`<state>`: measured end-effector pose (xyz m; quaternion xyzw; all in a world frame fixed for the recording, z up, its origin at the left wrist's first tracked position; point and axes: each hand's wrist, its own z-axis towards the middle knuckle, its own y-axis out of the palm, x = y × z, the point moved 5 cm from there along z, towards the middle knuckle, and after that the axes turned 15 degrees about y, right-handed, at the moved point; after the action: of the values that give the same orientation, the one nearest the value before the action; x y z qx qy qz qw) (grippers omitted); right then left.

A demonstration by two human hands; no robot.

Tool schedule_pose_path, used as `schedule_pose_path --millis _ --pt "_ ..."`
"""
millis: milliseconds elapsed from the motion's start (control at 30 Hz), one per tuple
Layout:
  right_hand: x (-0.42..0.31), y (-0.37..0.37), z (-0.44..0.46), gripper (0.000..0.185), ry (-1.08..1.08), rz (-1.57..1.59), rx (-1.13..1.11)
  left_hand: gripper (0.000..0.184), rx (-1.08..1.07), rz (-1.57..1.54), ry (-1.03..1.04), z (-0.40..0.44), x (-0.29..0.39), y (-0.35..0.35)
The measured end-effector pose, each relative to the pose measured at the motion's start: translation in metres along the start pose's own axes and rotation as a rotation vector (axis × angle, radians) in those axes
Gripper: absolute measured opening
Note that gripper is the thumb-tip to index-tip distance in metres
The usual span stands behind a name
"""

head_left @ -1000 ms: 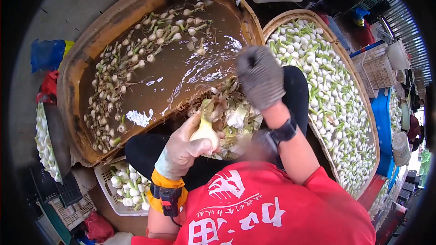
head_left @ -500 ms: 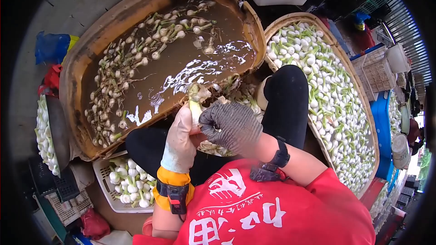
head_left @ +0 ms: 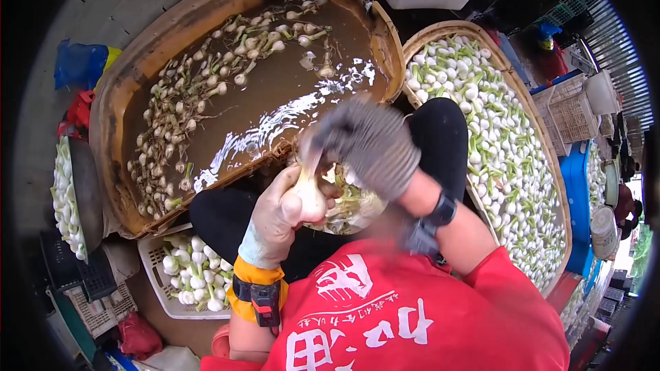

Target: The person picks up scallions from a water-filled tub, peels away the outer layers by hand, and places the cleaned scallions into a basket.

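Observation:
My left hand [head_left: 273,214], in a pale glove, is closed around a white garlic bulb [head_left: 311,200] whose stem points up and away from me. My right hand [head_left: 371,145], in a grey striped glove, is over the top of the stem, and its fingers are smeared by motion. Whether it grips the stem or a strip of skin, I cannot tell. Below the hands, between my knees, lies a heap of peeled garlic skins and leaves [head_left: 347,209].
Ahead is a brown tub [head_left: 110,117] of murky water with unpeeled garlic [head_left: 180,106] in it. A long basket of cleaned garlic [head_left: 512,158] stands at right. At lower left sits a white crate [head_left: 159,287] holding garlic. My knees [head_left: 443,137] flank the skins.
My right hand has moved up and away from the bulb's side to the stem's top. The bulb now shows smooth and white in my left hand, which has stayed nearly in place.

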<state>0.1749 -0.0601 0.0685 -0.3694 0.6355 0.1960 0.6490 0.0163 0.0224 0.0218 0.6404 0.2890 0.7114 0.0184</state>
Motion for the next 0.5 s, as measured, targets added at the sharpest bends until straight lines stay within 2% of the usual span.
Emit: schedule_pose_path --millis 67,100,133,167,200,233,267,300,333,400,433,467,500 --pt "-0.008 -0.048 0.038 0.008 -0.194 0.088 0.431 0.08 -0.033 -0.079 -0.008 -0.001 0.004 0.005" --pt "0.01 -0.073 0.059 0.008 -0.073 -0.009 0.517 0.075 0.013 -0.028 -0.057 -0.001 0.002 0.006" --pt "0.013 -0.076 0.065 0.013 0.004 -0.119 0.508 0.069 0.06 0.024 -0.1 0.0 0.002 0.004" --pt "0.016 -0.068 0.064 0.016 0.026 -0.265 0.475 0.055 0.068 0.015 -0.12 0.001 0.002 0.001" --pt "0.016 -0.056 0.051 0.02 0.057 -0.413 0.439 0.055 0.076 0.013 -0.12 0.001 0.003 0.002" --pt "0.025 -0.044 0.036 0.021 0.012 -0.431 0.337 0.051 0.125 0.03 -0.096 0.002 0.003 0.001" --pt "0.035 -0.032 0.025 0.022 -0.123 -0.436 0.291 0.047 0.173 0.044 -0.073 0.005 0.003 0.003" --pt "0.041 -0.025 0.012 0.023 -0.056 -0.307 0.216 0.037 0.24 0.053 -0.089 0.005 0.004 0.004" --pt "0.046 -0.017 0.003 0.025 0.013 -0.173 0.145 0.037 0.241 0.051 -0.1 0.003 -0.005 -0.005" --pt "0.036 -0.006 -0.008 0.03 0.063 -0.236 0.06 0.042 0.029 0.566 0.041 0.005 -0.017 -0.026" --pt "0.027 0.0 -0.01 0.037 0.103 -0.302 -0.025 0.038 -0.009 0.645 0.123 0.01 -0.011 -0.018" --pt "0.026 0.007 -0.008 0.052 0.329 -0.509 -0.055 0.038 -0.022 0.643 0.117 0.012 -0.01 -0.013" --pt "0.022 0.013 -0.008 0.055 0.278 -0.547 0.055 0.031 -0.054 0.79 0.239 0.015 -0.003 -0.005"
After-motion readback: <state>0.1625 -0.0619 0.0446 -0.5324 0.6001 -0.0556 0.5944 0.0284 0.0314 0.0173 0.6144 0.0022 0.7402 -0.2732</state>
